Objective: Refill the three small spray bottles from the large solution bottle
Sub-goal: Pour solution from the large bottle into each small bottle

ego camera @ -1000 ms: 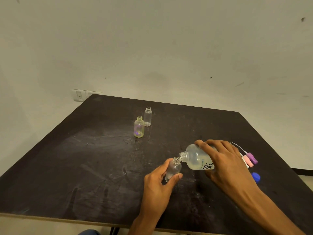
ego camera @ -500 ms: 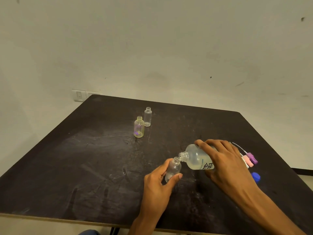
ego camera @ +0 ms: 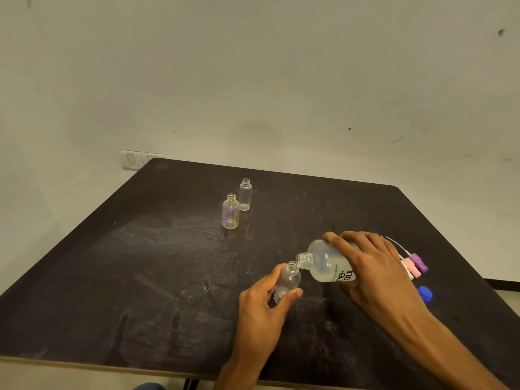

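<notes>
My left hand (ego camera: 260,306) grips a small clear spray bottle (ego camera: 288,282) that stands uncapped on the dark table (ego camera: 126,277). My right hand (ego camera: 371,271) holds the large solution bottle (ego camera: 323,261) tipped on its side, its open neck touching the small bottle's mouth. Farther back stand two more small open bottles: a yellowish one (ego camera: 230,211) and, just behind it, a clear one (ego camera: 245,194). Both are apart from my hands.
Right of my right hand lie spray pump tops in pink (ego camera: 411,268) and purple (ego camera: 419,262) with thin white tubes, and a blue cap (ego camera: 425,294). The table's front edge runs close below my wrists. A wall switch plate (ego camera: 132,160) sits behind the far left corner.
Almost nothing differs. Both hands keep the same hold, and the large bottle stays tipped at the small bottle's mouth.
</notes>
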